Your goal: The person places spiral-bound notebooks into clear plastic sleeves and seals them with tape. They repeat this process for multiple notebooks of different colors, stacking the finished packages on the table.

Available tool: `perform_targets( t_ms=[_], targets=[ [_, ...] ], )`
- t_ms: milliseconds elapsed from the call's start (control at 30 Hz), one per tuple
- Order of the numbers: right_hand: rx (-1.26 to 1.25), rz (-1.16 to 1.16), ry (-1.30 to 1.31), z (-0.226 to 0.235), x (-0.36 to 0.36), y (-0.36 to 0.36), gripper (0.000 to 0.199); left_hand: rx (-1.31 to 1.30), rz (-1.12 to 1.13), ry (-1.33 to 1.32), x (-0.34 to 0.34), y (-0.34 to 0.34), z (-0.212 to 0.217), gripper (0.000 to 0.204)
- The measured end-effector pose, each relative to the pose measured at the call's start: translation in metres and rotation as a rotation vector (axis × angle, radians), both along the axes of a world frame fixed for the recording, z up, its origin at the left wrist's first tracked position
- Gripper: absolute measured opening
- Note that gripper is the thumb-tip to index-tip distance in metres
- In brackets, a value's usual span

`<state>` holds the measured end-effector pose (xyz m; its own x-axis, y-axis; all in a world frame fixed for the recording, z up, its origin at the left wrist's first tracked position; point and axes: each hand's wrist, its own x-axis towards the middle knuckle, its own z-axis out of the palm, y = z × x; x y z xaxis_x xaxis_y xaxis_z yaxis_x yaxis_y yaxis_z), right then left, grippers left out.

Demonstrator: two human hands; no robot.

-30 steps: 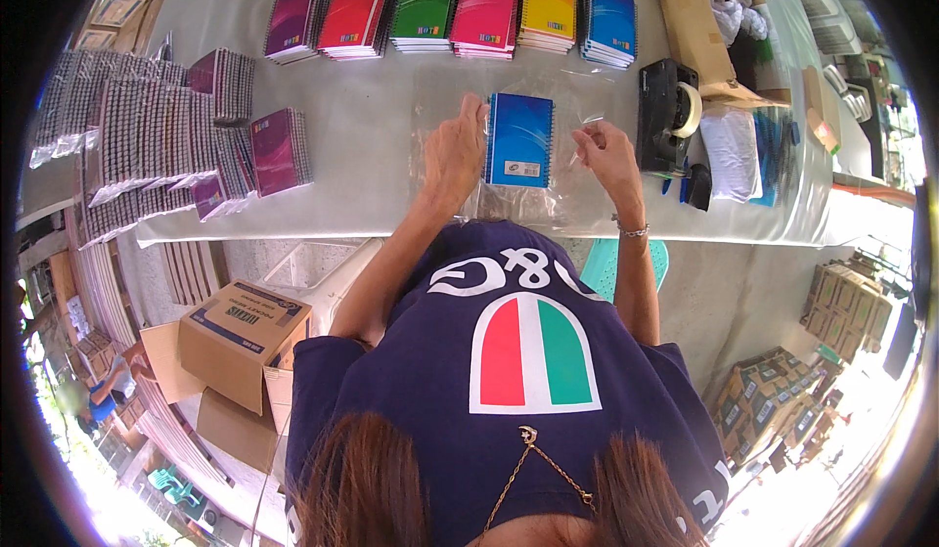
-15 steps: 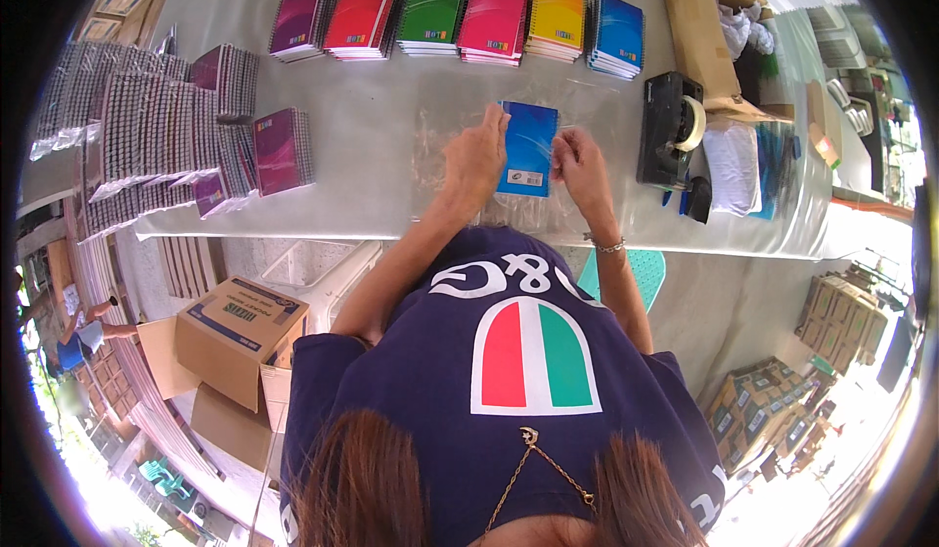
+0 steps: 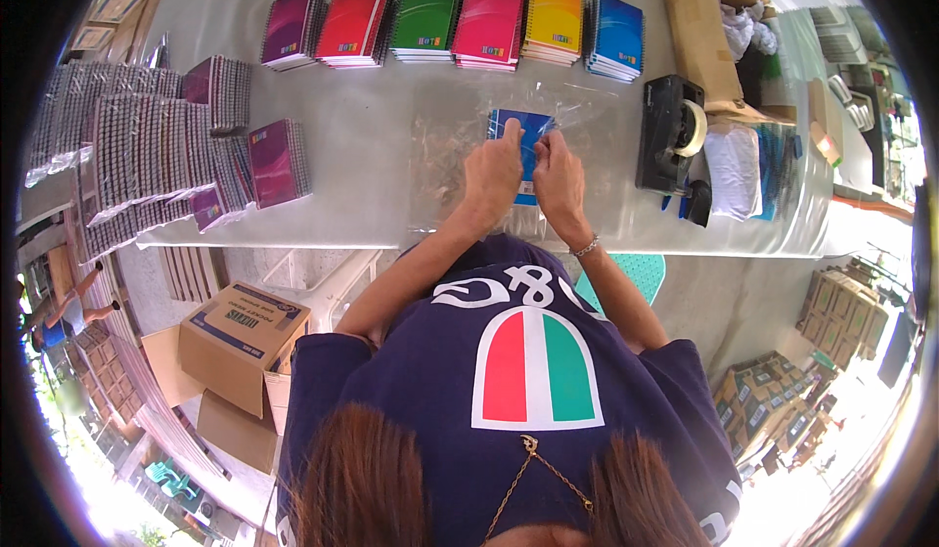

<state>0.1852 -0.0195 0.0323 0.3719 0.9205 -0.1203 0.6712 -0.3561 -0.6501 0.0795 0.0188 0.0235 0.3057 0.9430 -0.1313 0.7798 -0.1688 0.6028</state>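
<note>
Where a clock face is centred on the blue notebook, 12 o'clock points directly away from the person. The notebook lies on the counter, among clear plastic film, partly covered by both hands. The left hand is over its 8 o'clock side, a finger extended toward the top edge; the right hand, fingers curled, is at its 4 o'clock side. The hands are near each other but apart; whether either is clamped on notebook or film cannot be told.

Spiral-bound stacks form an arc: purple at 10 o'clock, red between 10 and 11, green at 11, pink just before 12, yellow just past it, blue at 1. A black tape dispenser occupies 3 o'clock, an open carton 2 o'clock, and wrapped notebook bundles 9 o'clock.
</note>
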Motion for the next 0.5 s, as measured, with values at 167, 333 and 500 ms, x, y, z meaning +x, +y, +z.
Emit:
perform_targets(
  t_ms=[167, 333, 500],
  targets=[
    [0.01, -0.002, -0.007, 0.002, -0.005, 0.002, 0.006, 0.001, 0.0, -0.018, 0.004, -0.004, 0.0, 0.012],
    [0.023, 0.032, -0.016, -0.003, -0.004, -0.003, 0.006, -0.04, -0.06, 0.007, 0.002, 0.002, 0.002, 0.013],
    [-0.002, 0.065, -0.069, 0.002, -0.003, -0.003, 0.007, 0.054, -0.344, -0.065, -0.028, 0.029, 0.016, 0.012]
  ],
)
